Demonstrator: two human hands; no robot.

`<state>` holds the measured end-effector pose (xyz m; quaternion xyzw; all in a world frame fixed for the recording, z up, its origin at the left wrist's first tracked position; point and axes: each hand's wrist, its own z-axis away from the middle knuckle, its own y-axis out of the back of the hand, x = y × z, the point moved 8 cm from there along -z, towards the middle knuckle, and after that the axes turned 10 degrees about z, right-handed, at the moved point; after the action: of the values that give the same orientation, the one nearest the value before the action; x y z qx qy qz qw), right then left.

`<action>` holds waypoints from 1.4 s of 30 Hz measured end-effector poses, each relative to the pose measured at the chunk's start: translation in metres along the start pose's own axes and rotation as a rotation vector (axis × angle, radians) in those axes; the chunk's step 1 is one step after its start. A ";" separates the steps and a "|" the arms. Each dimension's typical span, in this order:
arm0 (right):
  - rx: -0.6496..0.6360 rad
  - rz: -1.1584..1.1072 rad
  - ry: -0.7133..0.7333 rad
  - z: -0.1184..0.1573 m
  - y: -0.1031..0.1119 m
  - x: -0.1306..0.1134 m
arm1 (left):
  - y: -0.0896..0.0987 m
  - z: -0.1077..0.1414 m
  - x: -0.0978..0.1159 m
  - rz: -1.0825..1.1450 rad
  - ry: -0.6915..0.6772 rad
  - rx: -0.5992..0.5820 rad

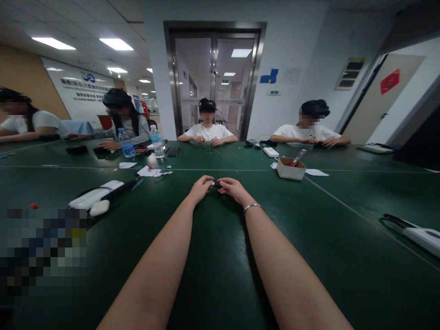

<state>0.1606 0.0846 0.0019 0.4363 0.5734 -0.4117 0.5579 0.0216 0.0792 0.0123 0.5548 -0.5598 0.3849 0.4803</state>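
Both my arms reach forward over the green table. Between my hands is a small black object with a shiny silvery end, too small and dim to name. My left hand pinches its silvery end with thumb and fingertips. From the other side, my right hand grips the black part, fingers bent around it. A silver bracelet circles my right wrist. My fingers cover much of the object.
Left are a white power strip, paper scraps and water bottles. An open box stands ahead right, near a white device. Another power strip lies far right. Several people in headsets sit across the table.
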 end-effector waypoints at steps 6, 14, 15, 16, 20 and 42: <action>0.002 0.014 0.002 -0.001 0.001 0.001 | -0.001 0.001 0.000 -0.004 -0.004 -0.017; -0.010 0.014 0.005 0.001 -0.001 0.000 | 0.002 0.000 -0.002 -0.064 -0.045 -0.005; -0.009 0.013 0.004 0.000 -0.001 0.000 | 0.002 0.000 -0.002 -0.060 -0.040 -0.005; -0.009 0.013 0.001 0.000 -0.001 0.000 | 0.002 0.000 -0.002 -0.055 -0.036 -0.006; -0.009 0.017 -0.005 0.000 -0.001 0.001 | 0.000 0.001 0.001 -0.063 -0.030 -0.019; -0.014 0.018 0.007 -0.001 -0.001 0.000 | -0.001 -0.001 -0.003 -0.137 -0.051 -0.047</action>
<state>0.1596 0.0852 0.0017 0.4391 0.5742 -0.4011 0.5626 0.0226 0.0807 0.0091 0.5899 -0.5413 0.3235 0.5043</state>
